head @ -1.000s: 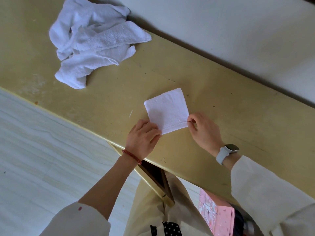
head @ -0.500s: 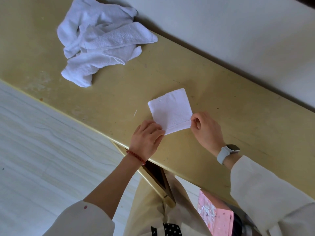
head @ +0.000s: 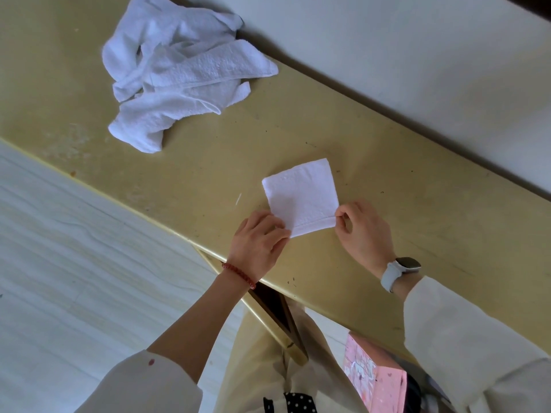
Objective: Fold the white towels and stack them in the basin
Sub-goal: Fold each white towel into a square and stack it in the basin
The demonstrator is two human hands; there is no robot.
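Note:
A small white towel (head: 301, 195), folded into a square, lies flat on the yellow table (head: 387, 234). My left hand (head: 258, 242) holds its near left corner, fingers curled over the edge. My right hand (head: 362, 231) pinches its near right corner between thumb and forefinger. A crumpled heap of several white towels (head: 179, 73) lies further back on the left of the table. No basin is in view.
The table's front edge runs diagonally from the left down to the right, with pale floor (head: 74, 278) below it. A white wall (head: 417, 70) bounds the far side. A pink box (head: 375, 380) sits near my lap, under the table edge.
Both hands keep their hold on the folded towel's near corners. The view has shifted a little, so the towel heap sits further right and lower in frame.

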